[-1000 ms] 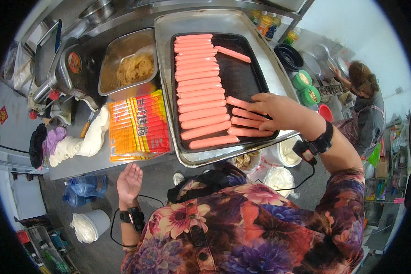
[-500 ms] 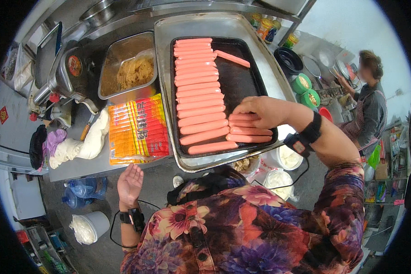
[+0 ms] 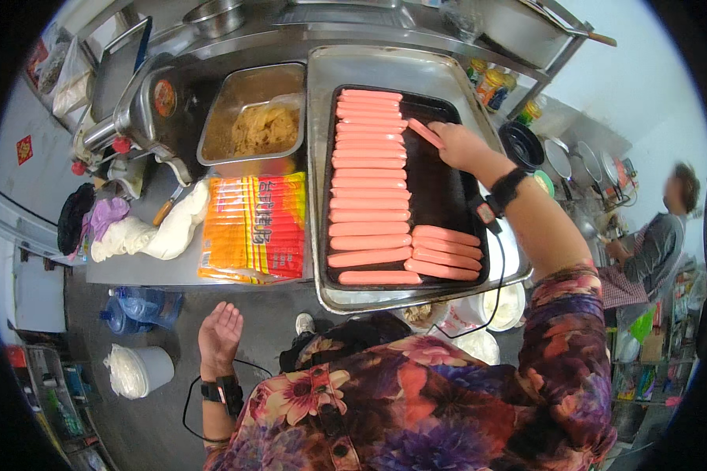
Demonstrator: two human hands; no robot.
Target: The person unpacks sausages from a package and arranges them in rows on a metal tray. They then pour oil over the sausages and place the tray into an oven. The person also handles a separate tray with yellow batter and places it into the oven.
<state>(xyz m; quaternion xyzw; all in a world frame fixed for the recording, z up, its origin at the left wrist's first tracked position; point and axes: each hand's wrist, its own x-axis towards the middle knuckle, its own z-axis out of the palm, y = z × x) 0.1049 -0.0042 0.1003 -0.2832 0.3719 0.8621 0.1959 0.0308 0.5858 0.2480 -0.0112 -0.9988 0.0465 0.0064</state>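
Note:
At the upper right of a black baking tray (image 3: 432,184), my right hand (image 3: 459,147) closes its fingers on the far-right end of a slanted sausage (image 3: 423,132). A long column of pink sausages (image 3: 369,163) fills the tray's left side, lying side by side. Several more sausages (image 3: 446,253) are grouped at the near right corner. The black tray rests in a larger silver tray (image 3: 320,141). My left hand (image 3: 221,334) is held below the table edge, palm up with its fingers stretched out, holding nothing.
Left of the trays lie a red and yellow sausage package (image 3: 253,228) and a steel pan (image 3: 212,145) of brown paste. A metal machine (image 3: 145,110) and white cloth (image 3: 153,239) are farther left. Another person (image 3: 656,247) stands at the right. A white bucket (image 3: 155,369) sits on the floor.
My right hand has moved away from the near-right sausages to the far, slanted one and taken hold of it. My left hand stays open below the table edge. The whole view has shifted slightly.

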